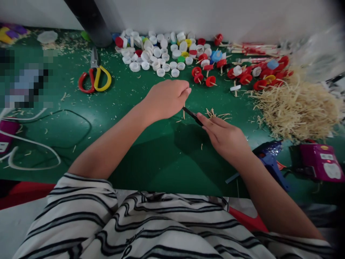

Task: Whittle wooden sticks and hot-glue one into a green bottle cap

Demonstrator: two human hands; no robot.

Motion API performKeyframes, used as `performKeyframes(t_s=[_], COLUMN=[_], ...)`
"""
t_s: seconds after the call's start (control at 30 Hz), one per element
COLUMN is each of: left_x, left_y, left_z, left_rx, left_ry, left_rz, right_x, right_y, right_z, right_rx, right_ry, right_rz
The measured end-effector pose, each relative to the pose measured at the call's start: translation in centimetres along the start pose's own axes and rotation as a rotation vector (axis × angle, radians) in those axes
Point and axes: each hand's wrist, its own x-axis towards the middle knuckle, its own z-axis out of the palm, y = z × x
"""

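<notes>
Thin stick [184, 112] pinched in left hand [167, 98] — right hand [225, 138] closed on dark blade [194, 117] just beside it

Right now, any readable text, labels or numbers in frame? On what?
None legible.
Purple box: white label patches, print too small and blurred to read.
Pixelated patch at left: unreadable.
Bottle caps, scissors, blue glue gun: no visible markings.
</notes>
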Motion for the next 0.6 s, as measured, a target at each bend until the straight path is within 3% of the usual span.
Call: performKeyframes(t_s=[0.2, 0.37, 0.47, 0.6], left_x=[0.1, 0.2, 0.4, 0.3], left_y=[0.5, -0.9, -1.8, -1.4], left_z=[0.0, -0.3, -0.3, -0.2], left_rx=[-0.012, -0.024, -0.035, -0.058], left_ry=[-0.020, -0.006, -0.006, -0.028], left_rz=[-0.019, -0.070, -0.100, -0.038], right_x=[0.9, -0.6, -0.9, 0.2], right_y=[-0.8, -0.4, -0.3, -0.6], right_z=[-0.1, 0.4, 0.7, 0.6], right_rx=[-0.006, -0.144, -0.176, -0.158], right_ry=[-0.011, -0.065, -0.031, 0.041], right_rz=[0.026, -0.006, -0.027, -0.015])
